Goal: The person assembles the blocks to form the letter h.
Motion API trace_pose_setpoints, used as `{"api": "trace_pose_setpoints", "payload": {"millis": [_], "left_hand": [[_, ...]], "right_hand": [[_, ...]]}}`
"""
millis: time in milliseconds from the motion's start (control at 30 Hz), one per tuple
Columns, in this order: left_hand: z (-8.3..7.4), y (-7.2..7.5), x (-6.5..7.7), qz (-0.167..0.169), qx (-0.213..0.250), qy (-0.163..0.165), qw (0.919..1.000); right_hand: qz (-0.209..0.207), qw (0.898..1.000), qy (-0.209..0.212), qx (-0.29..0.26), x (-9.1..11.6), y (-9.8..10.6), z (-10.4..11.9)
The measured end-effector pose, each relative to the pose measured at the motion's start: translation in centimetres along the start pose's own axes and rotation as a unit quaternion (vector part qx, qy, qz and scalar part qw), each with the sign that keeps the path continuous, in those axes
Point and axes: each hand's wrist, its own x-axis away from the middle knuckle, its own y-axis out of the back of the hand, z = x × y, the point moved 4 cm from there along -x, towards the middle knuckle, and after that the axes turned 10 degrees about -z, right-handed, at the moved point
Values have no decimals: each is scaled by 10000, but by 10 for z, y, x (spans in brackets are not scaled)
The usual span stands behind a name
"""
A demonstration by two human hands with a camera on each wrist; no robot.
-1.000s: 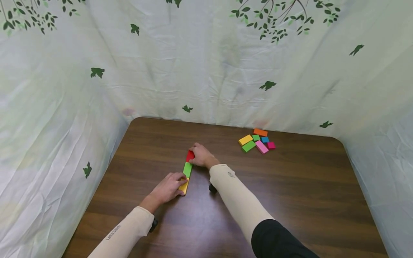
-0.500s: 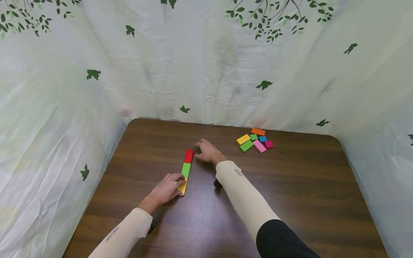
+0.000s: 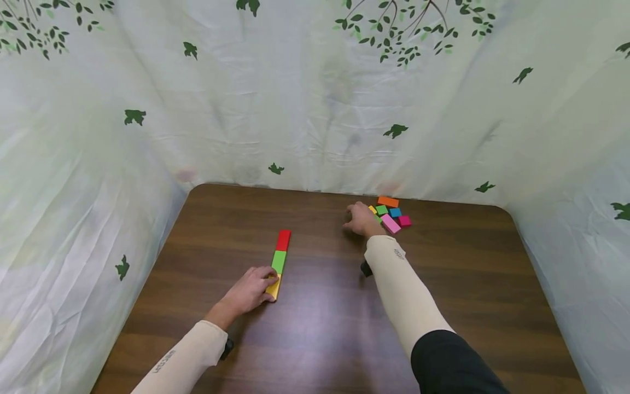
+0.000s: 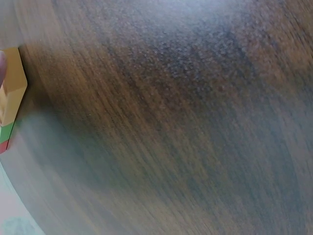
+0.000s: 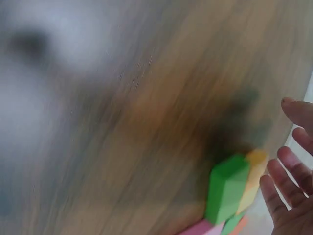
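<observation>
Three flat blocks form a line on the table: a red block [image 3: 283,240] farthest away, a green block [image 3: 279,262] in the middle and a yellow block [image 3: 273,289] closest. My left hand [image 3: 248,289] holds the yellow block between thumb and fingers; a fingertip also shows on it at the edge of the left wrist view. My right hand [image 3: 361,220] is empty, at the left side of a block cluster, its fingers spread. It partly covers a yellow block [image 5: 252,181] and a larger green block [image 5: 225,191], both visible in the right wrist view.
In the cluster at the table's back edge are also an orange block [image 3: 388,202], a small green block [image 3: 381,209], a blue block [image 3: 395,212], a pink block [image 3: 391,224] and a magenta block [image 3: 404,221]. A leaf-patterned curtain [image 3: 305,109] hangs behind the wooden table [image 3: 325,328].
My right hand has let go of the red block and moved right and away to the cluster. My left hand stays on the yellow block.
</observation>
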Motion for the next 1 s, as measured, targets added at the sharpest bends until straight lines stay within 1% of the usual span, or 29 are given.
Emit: {"api": "trace_pose_setpoints", "payload": {"millis": [67,200,300,400,600,833,1000], "left_hand": [[1,-1,1,79,8,48,10000],[1,-2,1,201,-20,107,9997],[1,-2,2,210,-37,132,9997],[0,-2,2,160,-52,144,9998],[1,-4,2,-38,23,45,10000],[0,-5,3,-222,49,-31,9997],[0,-4,3,-279,48,-65,9996]], "right_hand": [[-5,9999,-159,-12,2,5,-14],[-62,9996,-272,-68,5,14,-33],[-108,9991,-366,-161,7,21,-43],[-23,9984,-516,-230,8,23,-50],[190,9977,-644,-37,9,21,-58],[135,9973,-720,111,12,21,-60],[95,9974,-622,338,12,19,-58]]}}
